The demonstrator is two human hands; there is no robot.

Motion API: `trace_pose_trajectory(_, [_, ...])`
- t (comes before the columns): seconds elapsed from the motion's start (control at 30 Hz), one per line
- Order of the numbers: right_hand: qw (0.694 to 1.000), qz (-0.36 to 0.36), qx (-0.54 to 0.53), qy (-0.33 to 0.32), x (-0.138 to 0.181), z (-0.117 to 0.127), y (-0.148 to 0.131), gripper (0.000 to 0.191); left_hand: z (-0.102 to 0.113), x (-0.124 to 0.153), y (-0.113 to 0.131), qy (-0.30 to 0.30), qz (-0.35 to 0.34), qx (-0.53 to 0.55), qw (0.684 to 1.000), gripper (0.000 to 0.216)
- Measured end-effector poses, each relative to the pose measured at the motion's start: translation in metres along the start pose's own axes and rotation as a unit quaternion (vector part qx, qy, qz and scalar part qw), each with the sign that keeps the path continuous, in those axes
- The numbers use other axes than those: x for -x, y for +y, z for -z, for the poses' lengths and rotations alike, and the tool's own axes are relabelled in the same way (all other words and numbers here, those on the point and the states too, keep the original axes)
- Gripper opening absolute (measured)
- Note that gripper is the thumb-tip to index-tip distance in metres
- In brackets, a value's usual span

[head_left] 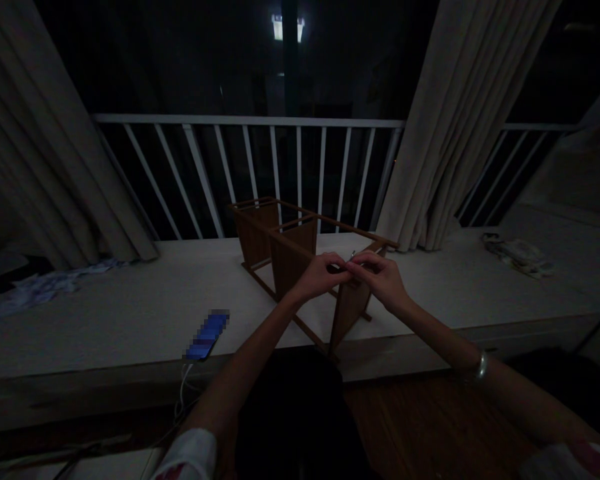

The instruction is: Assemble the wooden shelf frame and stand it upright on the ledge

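Note:
A brown wooden shelf rack [293, 257] lies on its side on the pale window ledge [200, 273], its near end toward me. Above that near end my left hand [325, 273] and my right hand [377, 277] meet, fingertips pinched together. A small shiny metal piece [353, 255] pokes up between the fingers; its kind is too small and dark to tell. The fingers of both hands are closed, and they hide most of what they hold. Part of the rack's end panel [353, 310] shows just below my hands.
A phone [207, 337] with a white cable lies near the ledge's front edge at left. Behind the rack runs a white railing [250, 121], with curtains [450, 120] on both sides. Crumpled cloth [517, 257] lies at right, and more pale cloth or paper [60, 283] at left.

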State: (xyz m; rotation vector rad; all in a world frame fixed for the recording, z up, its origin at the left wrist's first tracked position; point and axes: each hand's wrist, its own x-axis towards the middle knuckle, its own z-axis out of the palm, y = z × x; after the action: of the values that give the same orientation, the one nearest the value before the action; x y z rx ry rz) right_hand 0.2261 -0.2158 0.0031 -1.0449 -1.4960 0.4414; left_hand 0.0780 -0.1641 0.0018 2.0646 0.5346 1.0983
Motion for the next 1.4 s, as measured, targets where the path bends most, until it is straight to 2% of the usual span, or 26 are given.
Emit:
trace_pose_trajectory(0.13, [1.000, 0.013, -0.005, -0.011, -0.002, 0.003, 0.002, 0.019, 0.005, -0.002, 0.001, -0.052, -0.029, 0.018, 0.998, 0.019])
trace_pose_trajectory(0.23, [1.000, 0.011, -0.005, -0.022, -0.003, 0.003, 0.004, 0.020, 0.008, -0.004, -0.002, -0.059, -0.026, 0.034, 0.997, 0.018])
trace_pose_trajectory(0.43, [0.999, -0.013, -0.035, -0.040, -0.001, -0.003, 0.005, 0.022, 0.003, -0.006, -0.008, -0.010, 0.012, 0.033, 0.999, 0.021])
trace_pose_trajectory(0.67, [0.995, -0.074, -0.053, 0.038, 0.004, -0.010, 0.009, 0.028, -0.004, -0.002, -0.006, 0.042, 0.034, -0.029, 0.998, 0.016])
trace_pose_trajectory(0.97, [0.999, -0.029, -0.036, 0.027, 0.001, -0.015, 0.012, 0.020, 0.010, -0.002, -0.011, -0.046, -0.045, 0.001, 0.998, 0.017])
trace_pose_trajectory(1.17, [1.000, -0.008, -0.019, 0.015, 0.000, -0.020, 0.008, 0.018, 0.010, -0.005, -0.015, -0.015, -0.013, 0.019, 1.000, 0.017])
trace_pose_trajectory(1.4, [0.998, -0.017, -0.003, 0.059, 0.001, -0.019, 0.007, 0.018, 0.002, -0.006, -0.017, 0.036, 0.022, -0.020, 0.999, 0.016])
